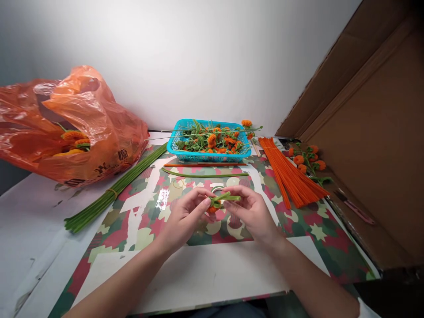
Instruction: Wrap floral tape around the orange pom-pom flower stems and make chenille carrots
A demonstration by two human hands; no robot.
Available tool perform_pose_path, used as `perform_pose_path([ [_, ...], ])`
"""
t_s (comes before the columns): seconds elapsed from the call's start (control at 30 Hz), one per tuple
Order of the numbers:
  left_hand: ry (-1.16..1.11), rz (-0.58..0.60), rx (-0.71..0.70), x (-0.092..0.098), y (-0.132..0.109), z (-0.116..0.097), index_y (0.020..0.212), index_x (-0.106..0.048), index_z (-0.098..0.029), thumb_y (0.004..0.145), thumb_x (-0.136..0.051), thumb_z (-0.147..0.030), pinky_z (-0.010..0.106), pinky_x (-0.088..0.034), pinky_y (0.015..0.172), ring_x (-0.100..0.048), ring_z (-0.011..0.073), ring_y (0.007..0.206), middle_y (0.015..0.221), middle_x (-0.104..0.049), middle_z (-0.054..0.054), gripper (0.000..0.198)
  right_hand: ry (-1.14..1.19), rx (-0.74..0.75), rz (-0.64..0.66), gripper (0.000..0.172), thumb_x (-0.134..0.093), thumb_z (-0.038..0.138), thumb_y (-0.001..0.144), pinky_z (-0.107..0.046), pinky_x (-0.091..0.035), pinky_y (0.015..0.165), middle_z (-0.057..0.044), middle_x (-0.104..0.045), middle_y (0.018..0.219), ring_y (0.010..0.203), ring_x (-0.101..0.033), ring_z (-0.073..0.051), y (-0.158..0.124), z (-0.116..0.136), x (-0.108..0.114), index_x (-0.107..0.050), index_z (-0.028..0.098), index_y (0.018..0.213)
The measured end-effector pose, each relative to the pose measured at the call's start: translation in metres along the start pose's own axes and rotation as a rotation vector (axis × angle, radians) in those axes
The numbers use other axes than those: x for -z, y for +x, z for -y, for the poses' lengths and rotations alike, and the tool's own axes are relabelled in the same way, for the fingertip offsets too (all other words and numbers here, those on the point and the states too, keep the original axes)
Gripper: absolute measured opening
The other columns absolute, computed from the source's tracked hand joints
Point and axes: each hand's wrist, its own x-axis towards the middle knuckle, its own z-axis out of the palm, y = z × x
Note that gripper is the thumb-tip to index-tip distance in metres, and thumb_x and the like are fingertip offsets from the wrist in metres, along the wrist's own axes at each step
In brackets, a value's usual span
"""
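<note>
My left hand [185,216] and my right hand [250,210] meet over the middle of the table, both pinching one small pipe-cleaner flower [217,202] with an orange head and green stem ends. The left fingers grip the orange head, the right fingers hold the green stem piece that sticks out to the right. A single green pipe cleaner [205,175] and an orange one [205,164] lie just beyond the hands.
A blue basket [175,145] of finished orange-and-green flowers stands at the back. A bundle of green pipe cleaners [112,190] lies left, an orange bundle [291,176] right. An orange plastic bag [66,128] sits far left. Cardboard [371,145] walls the right side, loose flowers [306,161] beside it.
</note>
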Motion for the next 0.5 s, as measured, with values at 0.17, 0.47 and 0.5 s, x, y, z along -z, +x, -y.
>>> perform_pose_path([
  [0.17,-0.049,0.088,0.033,0.000,-0.002,0.000,0.095,-0.059,-0.021,0.086,-0.060,-0.037,0.022,-0.055,0.059,-0.064,0.0120,0.066,0.080,-0.060,0.000,0.019,-0.140,0.247,0.012,0.012,-0.070,0.033,0.077,-0.022,-0.044,0.048,-0.004,-0.063,0.082,0.074,-0.058,-0.015,-0.002,0.000,-0.003,-0.071,0.021,0.077],
  [0.47,0.148,-0.127,-0.271,-0.011,-0.001,0.000,0.095,-0.064,-0.023,0.081,-0.066,-0.023,0.022,-0.058,0.064,-0.061,0.0140,0.085,0.097,-0.058,0.003,0.014,-0.177,0.326,-0.030,0.007,-0.067,0.024,0.080,-0.028,-0.049,0.062,-0.003,-0.064,0.077,0.072,-0.059,-0.015,-0.003,-0.005,-0.009,-0.072,0.020,0.076],
  [0.5,0.193,-0.157,-0.312,-0.011,-0.002,0.000,0.096,-0.065,-0.023,0.081,-0.065,-0.022,0.022,-0.059,0.065,-0.061,0.0150,0.088,0.101,-0.058,0.004,0.015,-0.175,0.328,-0.033,0.007,-0.067,0.024,0.080,-0.028,-0.049,0.064,-0.003,-0.064,0.077,0.073,-0.059,-0.015,-0.003,-0.006,-0.010,-0.072,0.020,0.076],
])
